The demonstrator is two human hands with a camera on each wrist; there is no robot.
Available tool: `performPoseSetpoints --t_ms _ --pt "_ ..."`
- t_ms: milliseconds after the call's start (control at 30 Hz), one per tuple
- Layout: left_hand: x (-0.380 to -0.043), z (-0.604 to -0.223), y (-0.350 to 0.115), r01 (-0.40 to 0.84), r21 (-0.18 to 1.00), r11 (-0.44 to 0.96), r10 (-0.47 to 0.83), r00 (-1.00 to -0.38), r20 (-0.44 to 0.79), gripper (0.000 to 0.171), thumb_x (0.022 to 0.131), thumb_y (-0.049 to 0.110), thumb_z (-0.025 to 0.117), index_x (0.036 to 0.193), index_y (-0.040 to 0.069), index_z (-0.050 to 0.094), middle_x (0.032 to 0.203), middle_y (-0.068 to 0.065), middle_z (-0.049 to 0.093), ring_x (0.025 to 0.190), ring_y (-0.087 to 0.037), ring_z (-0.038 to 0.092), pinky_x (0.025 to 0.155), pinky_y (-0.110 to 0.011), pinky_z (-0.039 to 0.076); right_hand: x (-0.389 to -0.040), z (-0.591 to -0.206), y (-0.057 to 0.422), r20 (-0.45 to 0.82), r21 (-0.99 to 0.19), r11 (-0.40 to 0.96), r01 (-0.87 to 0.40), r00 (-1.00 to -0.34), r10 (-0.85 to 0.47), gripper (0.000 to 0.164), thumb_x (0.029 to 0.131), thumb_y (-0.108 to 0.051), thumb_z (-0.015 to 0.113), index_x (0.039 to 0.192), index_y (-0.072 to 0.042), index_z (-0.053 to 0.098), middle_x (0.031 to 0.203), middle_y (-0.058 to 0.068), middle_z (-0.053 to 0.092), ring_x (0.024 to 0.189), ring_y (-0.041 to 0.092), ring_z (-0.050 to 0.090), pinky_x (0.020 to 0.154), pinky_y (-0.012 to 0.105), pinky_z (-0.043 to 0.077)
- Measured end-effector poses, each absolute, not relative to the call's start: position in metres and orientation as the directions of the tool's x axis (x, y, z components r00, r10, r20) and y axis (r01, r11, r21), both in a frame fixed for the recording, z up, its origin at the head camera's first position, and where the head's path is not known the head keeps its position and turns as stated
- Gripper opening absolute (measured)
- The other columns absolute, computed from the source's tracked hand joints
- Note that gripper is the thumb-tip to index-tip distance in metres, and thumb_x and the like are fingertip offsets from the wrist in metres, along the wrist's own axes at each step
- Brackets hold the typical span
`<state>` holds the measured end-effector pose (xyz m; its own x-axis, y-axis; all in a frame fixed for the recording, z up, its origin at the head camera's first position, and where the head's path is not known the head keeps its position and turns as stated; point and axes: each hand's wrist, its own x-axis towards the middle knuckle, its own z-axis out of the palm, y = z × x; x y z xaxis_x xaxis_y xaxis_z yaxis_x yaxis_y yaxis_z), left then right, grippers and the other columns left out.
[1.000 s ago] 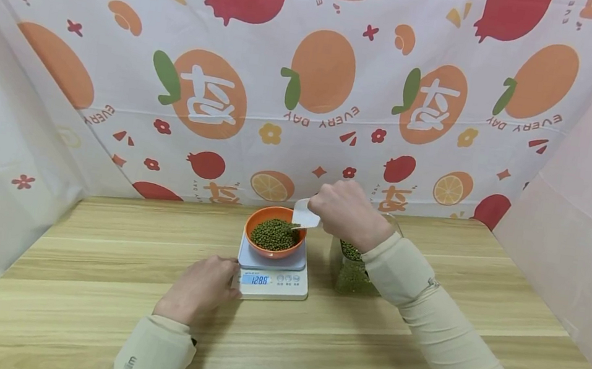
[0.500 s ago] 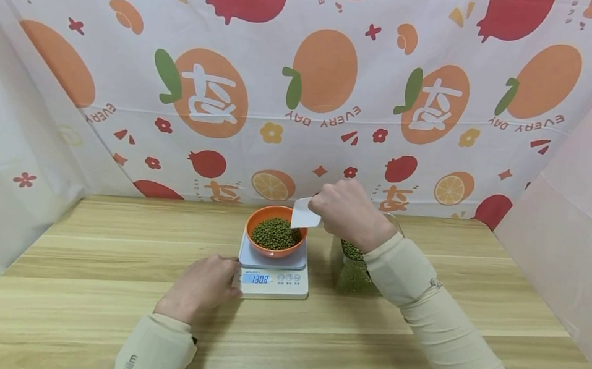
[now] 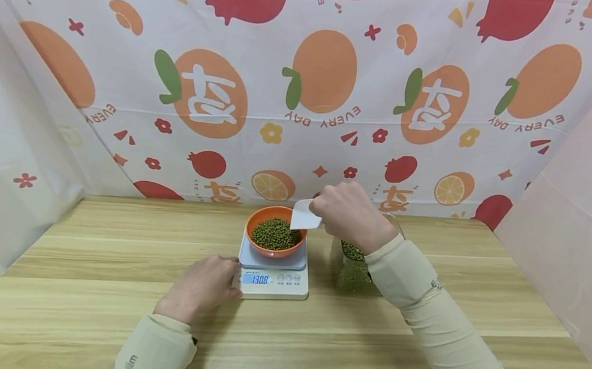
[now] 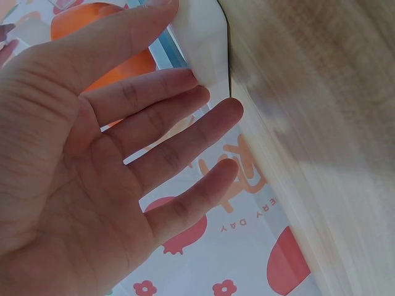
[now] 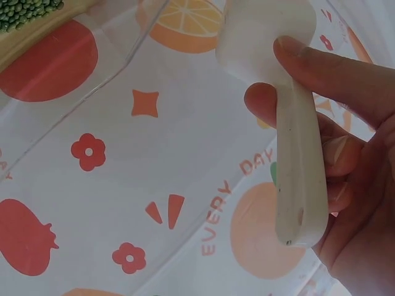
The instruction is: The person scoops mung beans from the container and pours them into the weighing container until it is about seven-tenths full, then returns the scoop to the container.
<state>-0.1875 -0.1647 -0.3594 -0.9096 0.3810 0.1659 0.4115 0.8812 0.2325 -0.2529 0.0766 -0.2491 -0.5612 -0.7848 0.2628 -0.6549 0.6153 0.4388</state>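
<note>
On a white kitchen scale [image 3: 273,292] stands an orange bowl [image 3: 271,254] holding small green beans [image 3: 272,234], which look like mung beans. My right hand [image 3: 347,211] grips a white scoop [image 3: 304,215] tipped over the bowl's right rim. The right wrist view shows thumb and fingers around the scoop's handle [image 5: 300,166]. At the scale's left side is my left hand [image 3: 202,284], thumb and index fingertip at its edge. Its other fingers [image 4: 185,148] reach out loosely extended in the left wrist view. The scale's display [image 3: 256,279] is lit with digits.
Right of the scale, a clear container [image 3: 353,282] of the same beans stands partly hidden under my right hand and wrist. A fruit-print cloth [image 3: 263,93] hangs behind the wooden table [image 3: 95,258].
The scale's reading has risen slightly, then held steady over the last half second. The scoop's edge has tipped a little lower over the bowl. Both hands stay nearly in place.
</note>
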Motion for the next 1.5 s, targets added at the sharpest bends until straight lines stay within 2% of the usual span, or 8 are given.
performPoseSetpoints --t_ms 367,600,800,1267,1500 --pt "-0.188 -0.360 -0.165 0.405 0.237 0.883 0.378 -0.913 0.153 0.017 0.065 0.008 0.075 0.069 0.009 0.059 0.063 0.004 0.051 0.055 -0.011 0.042 0.051 -0.029 0.042 -0.254 -0.250 0.080 0.291 0.408 0.623 -0.667 -0.552 -0.782 0.016 0.068 -0.001 0.067 0.074 -0.016 0.070 0.057 -0.002 0.057 0.046 0.014 0.040 0.039 0.028 0.037" --pt "-0.189 -0.360 -0.164 0.389 0.236 0.891 0.366 -0.921 0.136 0.017 0.065 0.008 0.075 0.069 0.010 0.058 0.062 0.004 0.049 0.054 -0.011 0.042 0.051 -0.029 0.041 -0.254 -0.252 0.082 0.281 0.364 0.646 -0.671 -0.582 -0.763 0.013 0.071 -0.008 0.072 0.081 -0.016 0.072 0.063 -0.002 0.061 0.048 0.013 0.042 0.040 0.027 0.037" --pt "-0.189 -0.360 -0.164 0.383 0.231 0.894 0.361 -0.923 0.132 0.017 0.065 0.010 0.076 0.072 0.009 0.061 0.064 0.004 0.051 0.055 -0.012 0.043 0.053 -0.029 0.042 -0.254 -0.253 0.087 0.321 0.343 0.653 -0.675 -0.569 -0.757 0.010 0.072 -0.014 0.073 0.081 -0.016 0.072 0.065 -0.001 0.062 0.050 0.013 0.045 0.041 0.029 0.041" --pt "-0.190 -0.361 -0.166 0.381 0.223 0.897 0.359 -0.924 0.135 0.016 0.066 0.010 0.075 0.071 0.009 0.060 0.064 0.004 0.051 0.055 -0.012 0.042 0.052 -0.029 0.041 -0.255 -0.255 0.096 0.329 0.309 0.681 -0.664 -0.597 -0.732 0.008 0.073 -0.018 0.073 0.080 -0.016 0.071 0.068 -0.001 0.064 0.052 0.014 0.046 0.042 0.028 0.041" --pt "-0.190 -0.361 -0.166 0.373 0.232 0.898 0.354 -0.927 0.122 0.015 0.067 0.009 0.074 0.071 0.009 0.060 0.063 0.003 0.050 0.055 -0.012 0.042 0.052 -0.029 0.040 -0.255 -0.254 0.102 0.347 0.275 0.689 -0.670 -0.599 -0.721 0.008 0.071 -0.016 0.075 0.078 -0.015 0.071 0.066 -0.001 0.063 0.052 0.014 0.047 0.043 0.029 0.041"
